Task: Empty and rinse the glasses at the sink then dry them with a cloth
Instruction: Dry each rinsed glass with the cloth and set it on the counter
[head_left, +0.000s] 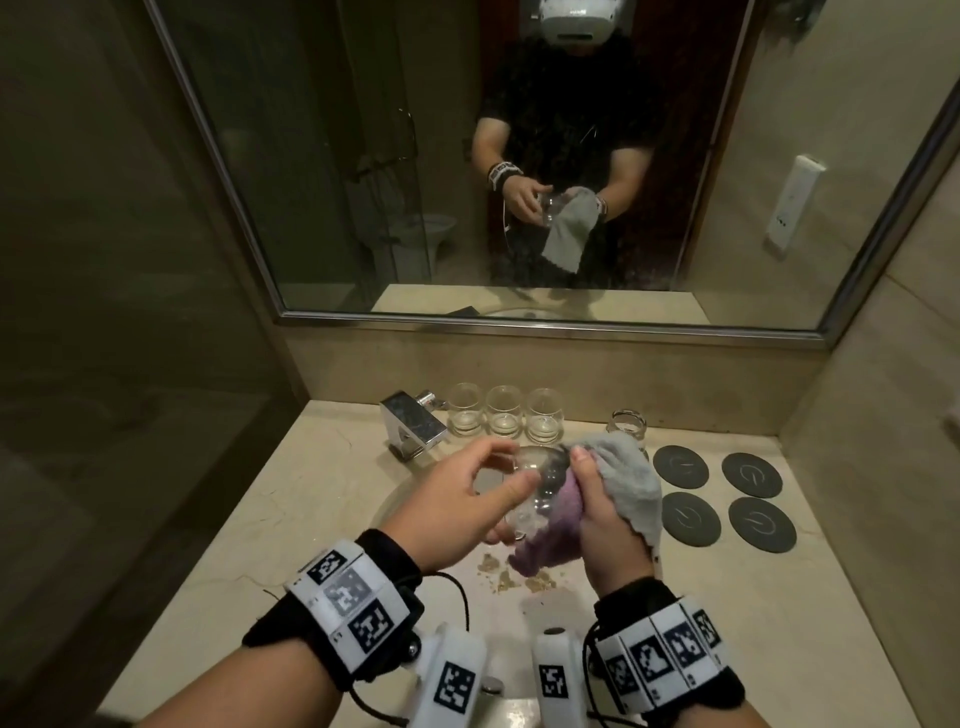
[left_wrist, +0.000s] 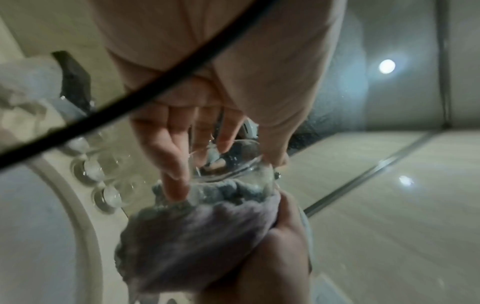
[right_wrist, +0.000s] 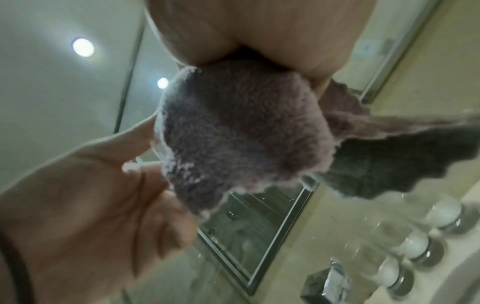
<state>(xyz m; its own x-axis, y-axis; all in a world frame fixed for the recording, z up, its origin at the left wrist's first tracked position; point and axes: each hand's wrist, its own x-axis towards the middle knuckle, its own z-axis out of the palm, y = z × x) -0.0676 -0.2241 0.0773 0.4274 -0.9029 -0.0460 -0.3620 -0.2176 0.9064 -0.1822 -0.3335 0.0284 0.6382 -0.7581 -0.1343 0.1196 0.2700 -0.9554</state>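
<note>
Drying step in hand, judged from the grip. Nearest, low in the head view: wrist bands with square markers on both forearms. Just beyond, over the front rim of the sink (head_left: 387, 506), left hand (head_left: 457, 499) curled round a clear glass tumbler (head_left: 535, 480), thumb on the near wall, fingers wrapped round the far side, rim turned toward 3 o'clock. Right hand (head_left: 605, 514) closed on a grey-and-lilac cloth (head_left: 631, 480), part of it stuffed into the mouth of the tumbler, the rest draped over the knuckles and hanging toward 5 o'clock. From the left wrist view, cloth (left_wrist: 197, 232) bunched tight against the glass rim, left fingertips (left_wrist: 176, 185) touching the fabric. From the right wrist view, little but the cloth (right_wrist: 233, 131) and the left palm (right_wrist: 85, 207).

Beige crumbs (head_left: 514, 571) on the desk (head_left: 291, 499) at 6 o'clock of the tumbler. Four dark round coasters (head_left: 724, 501) at 3 o'clock. Farther back, a square chrome tap (head_left: 413, 421) at 11 o'clock, then three upright glasses (head_left: 504, 415) in a row against the back wall, and one more glass (head_left: 627, 423) partly hidden behind the cloth at 1 o'clock. Wet or dry, full or empty: cannot tell. Mirror (head_left: 519, 156) beyond all.

Next move probably calls for twisting cloth against glass, firm left hold, gentle pressure on thin walls, then setting the tumbler down upright, perhaps on a coaster.
</note>
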